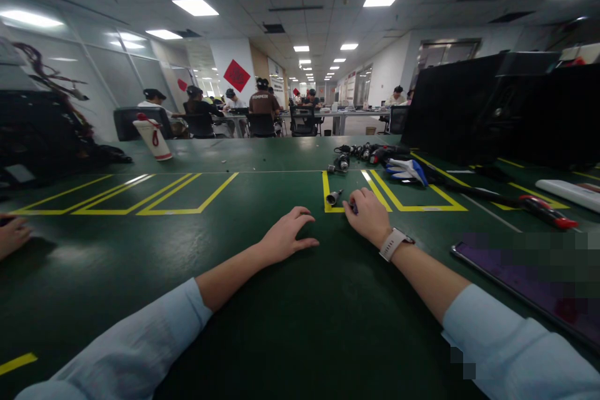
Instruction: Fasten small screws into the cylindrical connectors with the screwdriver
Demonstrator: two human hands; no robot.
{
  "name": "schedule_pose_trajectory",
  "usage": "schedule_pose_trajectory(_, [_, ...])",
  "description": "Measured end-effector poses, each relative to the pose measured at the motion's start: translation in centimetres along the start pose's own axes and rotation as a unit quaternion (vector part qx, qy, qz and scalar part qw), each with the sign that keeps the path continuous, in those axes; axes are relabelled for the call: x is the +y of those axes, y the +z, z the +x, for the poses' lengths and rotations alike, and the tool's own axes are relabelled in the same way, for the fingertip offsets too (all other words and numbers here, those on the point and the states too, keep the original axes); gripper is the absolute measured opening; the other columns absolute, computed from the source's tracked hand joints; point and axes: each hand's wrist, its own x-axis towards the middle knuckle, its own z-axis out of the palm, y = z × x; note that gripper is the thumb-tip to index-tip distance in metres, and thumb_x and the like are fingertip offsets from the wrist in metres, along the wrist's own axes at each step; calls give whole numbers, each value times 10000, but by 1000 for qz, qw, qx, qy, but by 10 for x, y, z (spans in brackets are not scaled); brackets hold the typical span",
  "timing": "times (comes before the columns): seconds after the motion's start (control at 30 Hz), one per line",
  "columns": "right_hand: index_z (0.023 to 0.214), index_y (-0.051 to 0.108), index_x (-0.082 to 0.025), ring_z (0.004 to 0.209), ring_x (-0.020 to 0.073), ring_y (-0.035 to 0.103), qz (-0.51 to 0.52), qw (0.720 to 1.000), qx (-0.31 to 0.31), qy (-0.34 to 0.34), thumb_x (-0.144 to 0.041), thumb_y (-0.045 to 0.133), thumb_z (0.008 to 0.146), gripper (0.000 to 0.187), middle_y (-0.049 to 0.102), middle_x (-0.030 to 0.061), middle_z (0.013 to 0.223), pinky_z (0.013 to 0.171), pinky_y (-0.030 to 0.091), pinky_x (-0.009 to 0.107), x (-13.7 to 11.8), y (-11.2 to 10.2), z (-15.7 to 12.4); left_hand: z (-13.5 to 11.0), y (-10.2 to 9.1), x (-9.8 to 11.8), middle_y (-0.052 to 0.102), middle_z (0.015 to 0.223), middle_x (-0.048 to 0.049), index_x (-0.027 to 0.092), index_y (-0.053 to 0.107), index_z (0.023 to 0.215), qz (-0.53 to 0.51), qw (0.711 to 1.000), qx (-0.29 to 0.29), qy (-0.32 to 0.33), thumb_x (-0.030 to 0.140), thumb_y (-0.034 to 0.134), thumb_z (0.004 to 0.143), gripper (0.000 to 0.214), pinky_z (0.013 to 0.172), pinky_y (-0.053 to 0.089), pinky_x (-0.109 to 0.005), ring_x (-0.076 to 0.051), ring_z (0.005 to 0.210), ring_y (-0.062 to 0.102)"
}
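Note:
My left hand hovers at or just above the green table, thumb and fingers apart, with nothing in it. To its right, my right hand, with a pale watch on the wrist, has its fingers curled together. A small dark bit shows at the fingertips, too little to name. Just left of those fingertips lies a small metal cylindrical part with a dark hollow end, inside a yellow taped box. Beyond it are several similar metal parts.
Right of my hands are blue-and-white gloves, a red-and-black handled tool and a large phone or tablet. Black equipment stands behind them. A white cup stands far left. Another person's hand rests at the left edge.

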Motion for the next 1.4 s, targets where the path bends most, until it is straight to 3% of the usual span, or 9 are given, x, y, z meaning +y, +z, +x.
schedule_pose_trajectory(0.17, [798,537,-163,765,207,525,30,998,56,26,-271,417,856,172,558,85,835,636,418,299,-1,0,7,1,1,0,455,1190,-89,177,518,1051,7,1000,-3,3,481,532,774,412,851,445,-370,-220,1029,500])
schedule_pose_trajectory(0.33, [884,565,-156,781,206,554,74,994,55,55,-279,382,882,221,600,95,883,641,416,296,4,2,16,2,-1,2,491,1118,-79,169,527,1015,13,1000,-18,5,478,499,799,379,810,451,-355,-202,963,513])
schedule_pose_trajectory(0.5, [985,558,-199,765,195,595,76,995,-3,60,-314,301,914,291,647,66,887,598,401,282,9,4,27,4,-2,2,525,1041,-70,164,539,983,23,999,-24,8,458,468,824,341,803,439,-353,-200,936,513])
schedule_pose_trajectory(0.7, [995,528,-187,815,218,616,12,995,-104,-8,-362,473,833,244,661,82,916,707,431,332,-2,16,45,5,0,3,540,1003,-68,164,541,968,37,999,-23,15,437,459,835,315,797,435,-357,-203,914,516])
schedule_pose_trajectory(0.83, [984,527,-133,827,257,630,-28,990,-135,-39,-257,511,803,219,680,126,895,933,283,498,-16,29,54,4,0,3,543,1007,-68,169,536,978,34,999,-18,12,423,456,839,300,805,439,-361,-202,923,521])
schedule_pose_trajectory(0.9, [973,531,-112,792,252,642,-40,987,-147,-56,-188,494,800,192,690,132,832,974,212,518,-20,32,55,4,0,2,542,1014,-68,171,533,982,35,999,-17,11,420,459,839,297,810,442,-365,-203,933,523])
schedule_pose_trajectory(1.03, [955,539,-112,806,230,647,-48,982,-154,-96,-90,460,785,189,692,143,810,1005,190,446,-31,29,47,4,1,0,532,1036,-71,171,517,1002,32,999,-1,11,403,480,831,291,829,449,-374,-205,949,523])
schedule_pose_trajectory(1.27, [949,527,-152,820,207,626,8,978,-151,-146,-182,506,800,154,680,88,828,935,310,367,-70,8,10,-8,0,8,472,1106,-75,199,465,1025,15,995,95,28,254,604,740,322,899,429,-419,-229,1040,472])
schedule_pose_trajectory(1.4, [892,521,-151,771,199,602,118,973,-153,-125,-183,542,785,113,649,77,812,752,408,313,-87,-6,-20,-29,-5,27,453,1108,-71,199,466,1020,-18,997,66,22,185,600,708,340,814,484,-376,-218,989,484])
